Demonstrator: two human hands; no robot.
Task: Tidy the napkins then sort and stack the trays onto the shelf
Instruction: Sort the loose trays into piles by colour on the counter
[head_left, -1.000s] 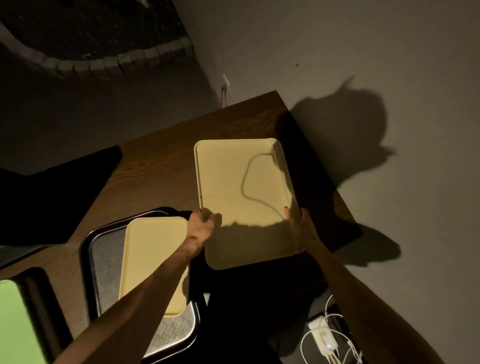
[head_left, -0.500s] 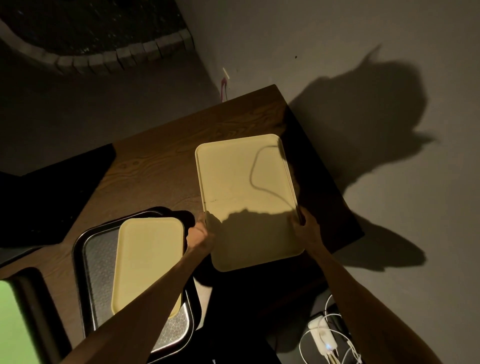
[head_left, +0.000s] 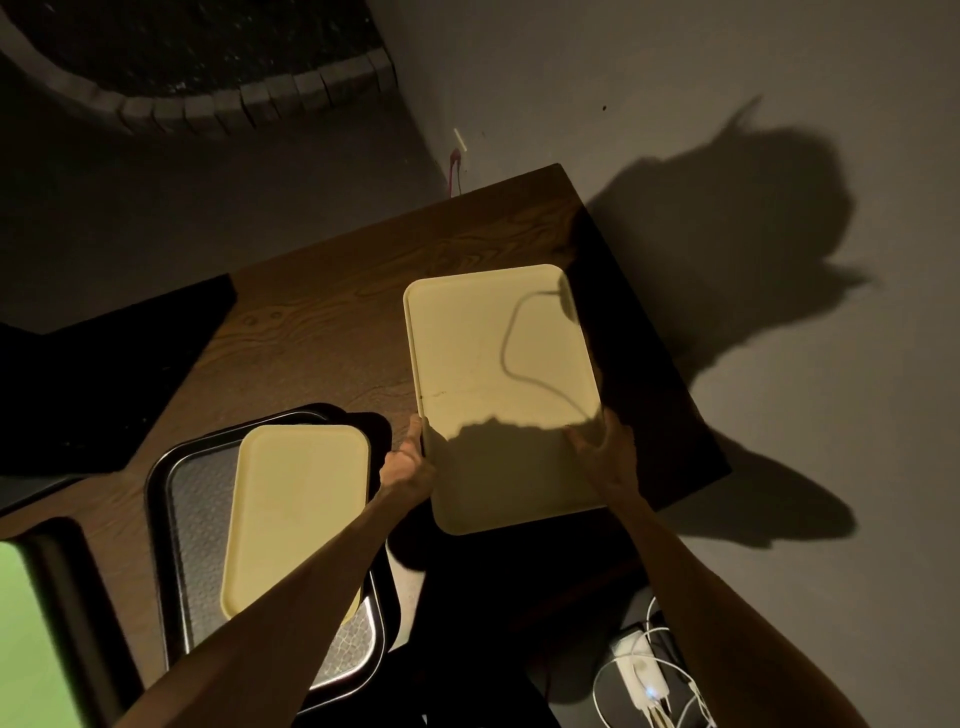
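Note:
A large cream tray (head_left: 493, 364) lies lengthwise over the right part of the wooden table (head_left: 322, 322). My left hand (head_left: 408, 462) grips its left rim near the close end. My right hand (head_left: 605, 457) grips the right rim opposite. To the left, a smaller cream tray (head_left: 296, 509) rests inside a dark patterned tray (head_left: 197, 545). The large tray's near half lies in shadow. No napkins are visible.
A green surface with a dark border (head_left: 31, 639) shows at the bottom left edge. A white charger with tangled cables (head_left: 644, 680) lies on the floor at the bottom right. A grey wall (head_left: 727, 130) runs along the table's right side.
The large cream tray has shifted slightly away from me and toward the table's right edge, with both hands staying on its rims. The view has moved a little.

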